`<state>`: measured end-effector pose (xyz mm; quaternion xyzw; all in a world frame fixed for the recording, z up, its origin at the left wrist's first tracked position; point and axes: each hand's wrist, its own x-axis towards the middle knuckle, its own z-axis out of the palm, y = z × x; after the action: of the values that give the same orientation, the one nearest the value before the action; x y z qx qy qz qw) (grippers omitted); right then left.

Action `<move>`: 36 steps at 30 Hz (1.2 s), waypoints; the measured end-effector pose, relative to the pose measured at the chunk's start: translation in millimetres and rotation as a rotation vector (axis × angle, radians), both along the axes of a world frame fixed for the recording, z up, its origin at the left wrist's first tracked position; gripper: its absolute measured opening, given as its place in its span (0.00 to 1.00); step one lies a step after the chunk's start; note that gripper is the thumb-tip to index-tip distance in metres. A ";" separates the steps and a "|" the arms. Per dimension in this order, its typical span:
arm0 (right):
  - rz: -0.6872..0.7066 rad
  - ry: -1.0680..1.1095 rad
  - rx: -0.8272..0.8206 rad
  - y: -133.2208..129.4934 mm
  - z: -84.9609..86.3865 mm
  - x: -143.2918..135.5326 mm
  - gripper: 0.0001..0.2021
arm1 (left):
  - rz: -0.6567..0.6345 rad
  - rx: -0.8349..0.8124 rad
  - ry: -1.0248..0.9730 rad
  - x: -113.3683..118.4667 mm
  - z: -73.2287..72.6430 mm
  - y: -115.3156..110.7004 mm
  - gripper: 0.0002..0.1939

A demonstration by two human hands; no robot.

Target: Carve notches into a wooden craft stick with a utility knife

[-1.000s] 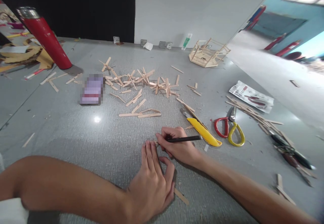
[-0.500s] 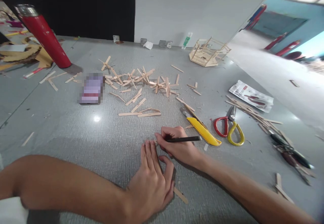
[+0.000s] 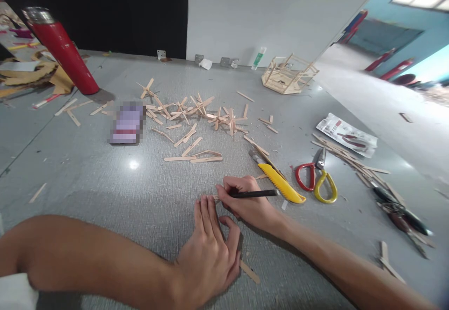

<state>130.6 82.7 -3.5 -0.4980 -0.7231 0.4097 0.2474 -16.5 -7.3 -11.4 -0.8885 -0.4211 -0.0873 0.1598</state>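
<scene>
Closed around a black pen (image 3: pixel 256 193), my right hand (image 3: pixel 247 202) rests on the table with the pen's tip end hidden by the fingers. My left hand (image 3: pixel 210 249) lies palm down just beside it, fingers stretched out, thumb bent. Under its fingertips a small piece of wooden stick (image 3: pixel 215 198) shows, mostly covered. Another wooden stick (image 3: pixel 249 271) sticks out from beneath the left hand near the little-finger side of the palm. A yellow utility knife (image 3: pixel 282 181) lies right of my right hand, and scissors (image 3: pixel 320 174) with one red and one yellow handle lie beyond it.
Many wooden sticks (image 3: pixel 192 109) lie scattered across the middle of the table. A blurred phone-like object (image 3: pixel 126 123) and a red flask (image 3: pixel 63 50) are at left. A stick frame (image 3: pixel 289 74) stands at the back right. Pliers (image 3: pixel 400 212) and a white packet (image 3: pixel 347 134) lie right.
Both hands stay almost in the same place, with the pen still in the right hand. The view has shifted very slightly.
</scene>
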 end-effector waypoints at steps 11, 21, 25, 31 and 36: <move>-0.001 -0.017 0.016 -0.2 2.5 0.9 0.18 | -0.004 -0.001 -0.005 -0.4 3.5 1.7 0.26; -0.015 -0.007 -0.008 0.0 0.7 2.0 0.18 | -0.005 0.018 -0.009 -0.3 2.0 1.8 0.26; -0.018 0.010 -0.016 -0.7 -0.1 2.5 0.18 | -0.005 0.017 -0.017 -0.2 1.8 2.0 0.26; -0.070 0.114 -0.113 0.9 -0.1 0.5 0.19 | 0.001 0.012 -0.023 -0.2 0.8 0.6 0.25; -0.290 0.345 -0.166 9.9 6.6 3.1 0.21 | -0.009 0.000 -0.040 -0.6 0.4 0.2 0.26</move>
<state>133.7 92.6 3.1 -0.5378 -0.5550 0.5071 0.3815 -17.1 -7.1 -11.0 -0.8886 -0.4201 -0.1058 0.1509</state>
